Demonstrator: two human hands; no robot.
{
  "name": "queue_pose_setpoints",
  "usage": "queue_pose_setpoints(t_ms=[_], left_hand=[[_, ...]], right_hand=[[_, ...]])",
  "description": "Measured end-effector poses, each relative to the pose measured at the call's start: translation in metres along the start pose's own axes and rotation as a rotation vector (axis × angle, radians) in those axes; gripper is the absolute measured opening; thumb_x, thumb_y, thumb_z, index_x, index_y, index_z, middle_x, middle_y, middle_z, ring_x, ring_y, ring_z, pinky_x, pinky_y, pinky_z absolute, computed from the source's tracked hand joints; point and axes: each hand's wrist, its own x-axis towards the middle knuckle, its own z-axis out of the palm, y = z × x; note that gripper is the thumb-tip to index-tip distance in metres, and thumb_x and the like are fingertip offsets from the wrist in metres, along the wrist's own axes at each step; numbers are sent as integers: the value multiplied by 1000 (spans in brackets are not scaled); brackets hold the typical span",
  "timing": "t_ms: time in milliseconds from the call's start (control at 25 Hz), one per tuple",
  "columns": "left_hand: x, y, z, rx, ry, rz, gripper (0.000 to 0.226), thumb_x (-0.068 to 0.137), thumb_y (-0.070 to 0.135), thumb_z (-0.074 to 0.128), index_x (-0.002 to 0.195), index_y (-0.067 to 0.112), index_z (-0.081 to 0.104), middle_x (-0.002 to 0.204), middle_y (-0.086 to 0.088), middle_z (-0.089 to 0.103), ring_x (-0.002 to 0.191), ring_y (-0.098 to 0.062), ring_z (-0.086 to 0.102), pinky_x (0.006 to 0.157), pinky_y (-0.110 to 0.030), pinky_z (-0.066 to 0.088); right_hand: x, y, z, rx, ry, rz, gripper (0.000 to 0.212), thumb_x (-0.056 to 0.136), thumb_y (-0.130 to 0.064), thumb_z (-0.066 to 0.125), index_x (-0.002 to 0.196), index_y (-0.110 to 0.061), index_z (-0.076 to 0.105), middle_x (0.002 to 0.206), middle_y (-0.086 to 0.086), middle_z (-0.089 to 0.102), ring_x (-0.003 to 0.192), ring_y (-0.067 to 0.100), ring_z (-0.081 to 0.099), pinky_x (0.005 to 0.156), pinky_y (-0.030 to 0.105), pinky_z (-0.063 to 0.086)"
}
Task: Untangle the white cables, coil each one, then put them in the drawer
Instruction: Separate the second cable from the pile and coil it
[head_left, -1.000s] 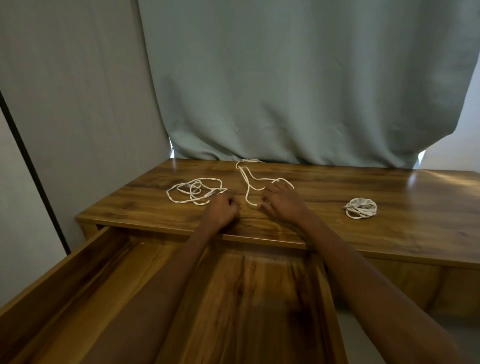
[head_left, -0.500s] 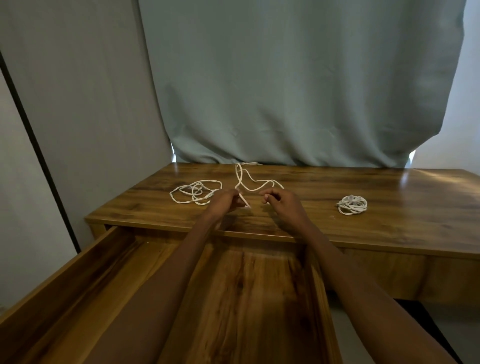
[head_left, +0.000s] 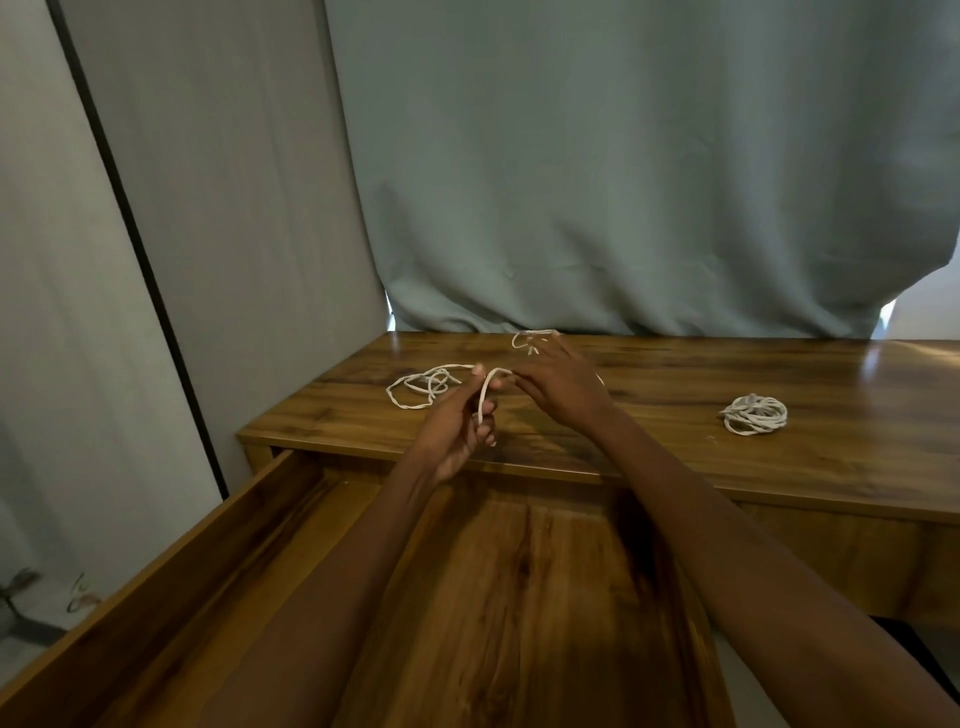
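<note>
A loose white cable (head_left: 485, 395) runs from my left hand (head_left: 457, 426) up over its fingers to my right hand (head_left: 558, 384); both hands pinch it above the table's front edge. Its far end (head_left: 530, 340) lies by the curtain. A second white cable (head_left: 423, 384) lies in a loose tangle on the table, left of my hands. A third cable sits as a tidy coil (head_left: 754, 414) on the table to the right. The wooden drawer (head_left: 249, 525) is pulled open below my forearms, with nothing visible inside.
The wooden table (head_left: 675, 457) stands against a grey-green curtain (head_left: 623, 182). A grey wall panel with a black strip (head_left: 135, 244) stands to the left. The drawer's left wall reaches toward me at the lower left.
Both hands have lifted off the table with the cable end. My left hand turned palm-up and the cable now loops over its fingers. The view tilted upward.
</note>
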Motion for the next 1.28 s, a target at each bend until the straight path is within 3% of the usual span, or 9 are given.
queue_pose_setpoints(t_ms=[200, 400, 560, 680, 800, 920, 1040, 1120, 1280], left_hand=[[-12, 16, -16, 50, -125, 101, 32, 97, 35, 55, 76, 14, 66, 48, -3, 49, 76, -33, 70, 99, -49, 46], [-18, 27, -7, 156, -275, 214, 32, 105, 16, 44, 124, -2, 62, 111, -21, 72, 120, -35, 61, 104, -36, 48], [-16, 37, -14, 243, -117, 284, 45, 103, 40, 45, 115, 4, 70, 102, -22, 73, 77, -31, 73, 73, -41, 60], [-15, 38, -18, 121, 15, 287, 48, 102, 43, 47, 84, 6, 72, 52, -9, 62, 49, -19, 63, 55, -32, 53], [-15, 35, -15, -113, 0, 294, 33, 104, 32, 47, 90, 10, 66, 40, 2, 39, 37, -10, 45, 44, -24, 43], [-11, 36, -18, -327, -78, 237, 28, 106, 26, 43, 106, 9, 65, 43, 4, 35, 30, -5, 27, 33, -19, 22], [-10, 37, -22, -443, -137, 164, 38, 105, 36, 44, 83, 12, 64, 38, 6, 32, 28, -4, 25, 32, -20, 13], [-12, 38, -20, -510, -177, 132, 42, 103, 38, 45, 70, 15, 58, 36, 6, 30, 28, -6, 25, 35, -22, 12], [-8, 49, -13, -693, -84, 294, 39, 103, 34, 42, 72, 14, 54, 44, 5, 32, 39, -9, 29, 41, -24, 23]], right_hand=[[17, -27, -16, 95, 78, 65, 33, 106, -44, 43, 125, -34, 68, 106, -5, 76, 92, 23, 69, 72, 36, 50], [24, -20, -18, 12, 19, 76, 47, 100, -59, 24, 117, -40, 64, 98, -6, 73, 88, 22, 68, 64, 35, 48], [22, -11, -17, -86, -38, 32, 68, 98, -73, 11, 104, -41, 70, 77, -2, 67, 74, 20, 64, 55, 33, 39], [13, -19, -27, -7, -106, -16, 51, 101, -64, 31, 105, -39, 75, 87, -4, 73, 81, 18, 66, 52, 27, 25], [7, -29, -24, 49, -199, -22, 41, 104, -55, 39, 113, -33, 73, 100, -3, 75, 90, 19, 67, 53, 24, 25], [1, -33, -16, 15, -169, -25, 44, 104, -57, 34, 119, -35, 69, 99, 1, 75, 89, 24, 68, 61, 30, 29], [-5, -34, -15, 23, -172, -26, 43, 106, -52, 34, 123, -32, 68, 87, 4, 72, 79, 25, 66, 60, 31, 29], [-10, -33, -11, 57, -177, -61, 43, 107, -50, 31, 124, -32, 67, 84, 2, 70, 81, 24, 64, 77, 34, 41], [-19, -32, -5, 190, -232, -34, 42, 108, -45, 35, 140, -29, 57, 128, 1, 67, 115, 21, 59, 91, 31, 41]])
